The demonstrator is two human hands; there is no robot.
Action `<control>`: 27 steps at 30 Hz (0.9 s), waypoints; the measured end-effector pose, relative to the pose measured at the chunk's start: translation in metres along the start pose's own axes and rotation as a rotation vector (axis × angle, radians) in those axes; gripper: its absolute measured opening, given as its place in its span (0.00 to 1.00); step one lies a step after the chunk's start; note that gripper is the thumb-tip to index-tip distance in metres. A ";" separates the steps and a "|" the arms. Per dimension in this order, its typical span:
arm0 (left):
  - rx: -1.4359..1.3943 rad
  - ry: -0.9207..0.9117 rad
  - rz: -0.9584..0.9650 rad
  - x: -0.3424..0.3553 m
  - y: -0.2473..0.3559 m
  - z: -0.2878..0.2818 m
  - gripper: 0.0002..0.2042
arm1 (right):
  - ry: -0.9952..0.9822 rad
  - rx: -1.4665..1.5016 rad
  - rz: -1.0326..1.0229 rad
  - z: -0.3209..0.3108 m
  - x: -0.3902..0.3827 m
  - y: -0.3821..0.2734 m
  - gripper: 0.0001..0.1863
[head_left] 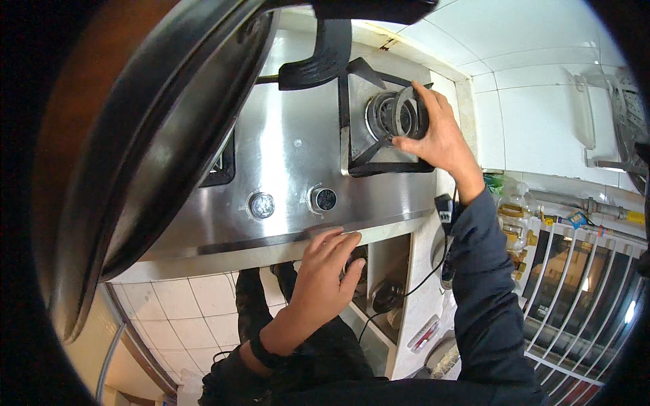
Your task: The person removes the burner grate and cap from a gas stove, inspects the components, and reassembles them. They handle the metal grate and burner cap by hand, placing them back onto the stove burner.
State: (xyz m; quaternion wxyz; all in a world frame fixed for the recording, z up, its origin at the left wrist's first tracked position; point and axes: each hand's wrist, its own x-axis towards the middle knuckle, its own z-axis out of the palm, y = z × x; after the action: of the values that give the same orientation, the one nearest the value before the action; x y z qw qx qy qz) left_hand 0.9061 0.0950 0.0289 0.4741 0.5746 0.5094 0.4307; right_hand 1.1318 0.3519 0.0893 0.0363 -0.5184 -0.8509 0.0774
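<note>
a dark, curved panel, like a range hood, fills the far left, and white floor tiles show below it. then comes the stainless steel gas stove, with two round control knobs along its front. the left hand, with a black wristband behind it, hangs in front of the stove's front edge, near the right-hand knob; its fingers are loosely spread and nothing shows in its grasp. whether the fingertips touch the edge, i cannot tell. farther right, a square black pan support frames the right burner. the right hand reaches over this burner, thumb and fingers pinching a grey metal burner ring, which stands tilted there; contact with the burner beneath is unclear. beyond the right sleeve are clear plastic bottles, a white-barred window and, at the far right, a metal rack.
</note>
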 end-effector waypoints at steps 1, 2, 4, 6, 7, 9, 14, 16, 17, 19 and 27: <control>0.002 -0.006 -0.009 -0.001 -0.003 -0.002 0.20 | -0.012 -0.014 -0.019 0.002 0.006 0.003 0.57; 0.004 -0.009 -0.016 -0.002 -0.006 -0.003 0.19 | -0.022 -0.029 -0.041 0.003 0.013 0.007 0.57; 0.006 -0.008 -0.030 -0.003 -0.011 -0.003 0.19 | -0.119 0.019 -0.029 0.002 0.022 0.013 0.57; 0.004 0.003 -0.036 -0.003 -0.015 -0.002 0.19 | -0.164 -0.017 -0.092 0.001 0.027 0.016 0.58; 0.002 -0.002 -0.034 -0.002 -0.017 0.000 0.19 | -0.191 -0.035 -0.111 0.002 0.028 0.016 0.58; 0.007 -0.012 -0.031 -0.002 -0.020 0.005 0.19 | -0.214 -0.044 -0.175 0.003 0.028 0.016 0.59; -0.025 -0.051 -0.058 -0.003 -0.021 0.014 0.20 | -0.244 -0.061 -0.220 0.009 0.032 0.013 0.60; -0.031 -0.057 -0.051 -0.004 -0.021 0.016 0.20 | -0.223 -0.040 -0.261 0.010 0.034 0.015 0.59; -0.034 -0.060 -0.046 -0.004 -0.021 0.017 0.19 | -0.236 -0.052 -0.256 0.011 0.033 0.015 0.59; -0.031 -0.064 -0.031 -0.004 -0.021 0.018 0.20 | -0.249 -0.084 -0.253 0.013 0.035 0.018 0.60; -0.023 -0.093 0.016 -0.005 -0.016 0.023 0.20 | -0.246 -0.111 -0.256 0.015 0.036 0.018 0.58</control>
State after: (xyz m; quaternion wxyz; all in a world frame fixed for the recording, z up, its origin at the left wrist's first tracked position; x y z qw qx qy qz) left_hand 0.9256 0.0880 0.0090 0.5005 0.5926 0.4770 0.4133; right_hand 1.1294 0.3905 0.0712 -0.0873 -0.3936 -0.9109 0.0879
